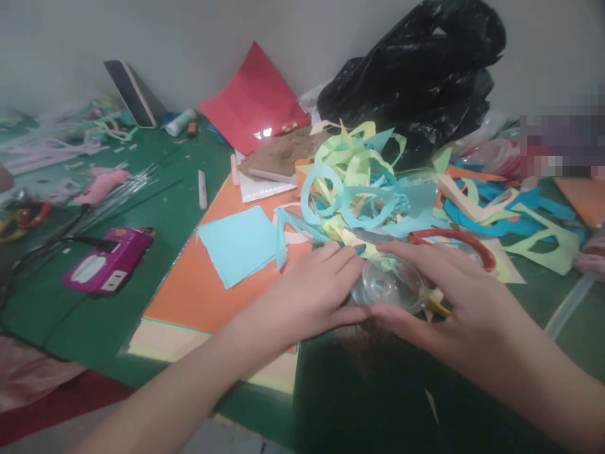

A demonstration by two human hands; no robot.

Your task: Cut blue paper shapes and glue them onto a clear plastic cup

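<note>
Both of my hands meet around a small clear plastic dish (390,285) on the green table (142,208). My left hand (309,295) curls against its left side, thumb low, fingers pressed to the rim. My right hand (454,302) holds the right side, fingers over the top and thumb under the front. Scissors with red handles (454,238) lie just behind the dish. A heap of light blue and yellow paper cut-outs (359,183) sits beyond them.
Orange paper (198,290) with a light blue square (239,244) lies left of my hands. A magenta device (106,261) with a black cable sits at the left. Red paper (255,101), a black plastic bag (420,75) and a glue stick (181,122) stand at the back.
</note>
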